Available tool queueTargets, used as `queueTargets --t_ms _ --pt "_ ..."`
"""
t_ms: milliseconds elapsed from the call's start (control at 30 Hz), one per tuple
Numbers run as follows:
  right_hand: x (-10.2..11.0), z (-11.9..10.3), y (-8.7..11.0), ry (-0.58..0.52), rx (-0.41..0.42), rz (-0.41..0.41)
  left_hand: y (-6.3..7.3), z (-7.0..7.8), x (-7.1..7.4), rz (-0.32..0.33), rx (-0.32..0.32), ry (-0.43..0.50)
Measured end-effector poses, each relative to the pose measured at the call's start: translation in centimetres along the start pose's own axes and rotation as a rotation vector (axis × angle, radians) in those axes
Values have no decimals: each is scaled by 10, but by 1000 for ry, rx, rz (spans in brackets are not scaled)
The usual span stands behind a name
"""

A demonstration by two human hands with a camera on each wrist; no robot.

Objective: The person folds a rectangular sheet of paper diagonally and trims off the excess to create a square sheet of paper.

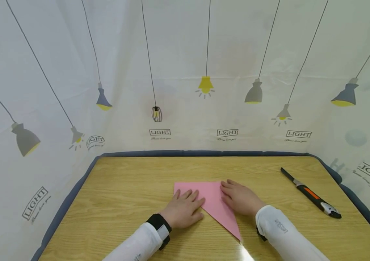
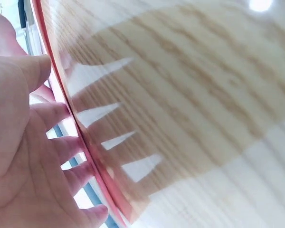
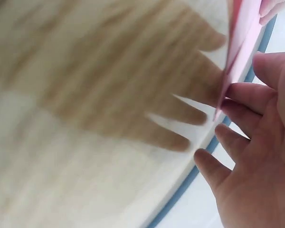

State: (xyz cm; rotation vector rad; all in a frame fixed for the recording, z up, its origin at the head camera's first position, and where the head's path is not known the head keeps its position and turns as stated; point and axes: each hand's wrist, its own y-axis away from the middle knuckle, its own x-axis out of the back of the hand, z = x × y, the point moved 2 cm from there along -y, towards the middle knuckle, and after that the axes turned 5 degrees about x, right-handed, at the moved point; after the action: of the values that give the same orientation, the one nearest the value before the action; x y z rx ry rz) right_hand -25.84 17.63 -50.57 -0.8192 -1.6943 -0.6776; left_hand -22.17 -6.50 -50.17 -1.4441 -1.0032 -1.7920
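Note:
A pink sheet of paper (image 1: 219,203), folded into a triangle, lies on the wooden table. Its square corner is at the back left, and one pointed corner reaches toward the front edge. My left hand (image 1: 185,209) rests with spread fingers on the paper's left part, along the slanting folded edge. At the upper right side, the fingertips of my right hand (image 1: 242,197) touch the paper's edge. In the left wrist view, fingers of the left hand (image 2: 42,137) reach over the paper's red-pink edge (image 2: 92,159). The right wrist view has the right hand (image 3: 261,123) against the paper's side (image 3: 235,61).
A utility knife (image 1: 315,197) with a black and orange handle lies at the table's right, blade toward the back. The wooden table (image 1: 123,181) has a dark blue padded border (image 1: 181,153). Behind it hangs a pale curtain (image 1: 185,47) printed with lamps.

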Motion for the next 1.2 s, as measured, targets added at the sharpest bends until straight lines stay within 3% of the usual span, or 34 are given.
queueTargets --t_ms 233,700,1067,1200 --pt "2 -4 3 93 12 -34 0 6 4 33 25 -56" --pt "1 -30 26 143 41 -87 -8 9 10 35 100 -144" --pt "-9 -66 40 114 239 -34 -11 9 13 124 129 -224" --pt "-13 -73 41 144 253 -2 -11 9 12 134 116 -242"
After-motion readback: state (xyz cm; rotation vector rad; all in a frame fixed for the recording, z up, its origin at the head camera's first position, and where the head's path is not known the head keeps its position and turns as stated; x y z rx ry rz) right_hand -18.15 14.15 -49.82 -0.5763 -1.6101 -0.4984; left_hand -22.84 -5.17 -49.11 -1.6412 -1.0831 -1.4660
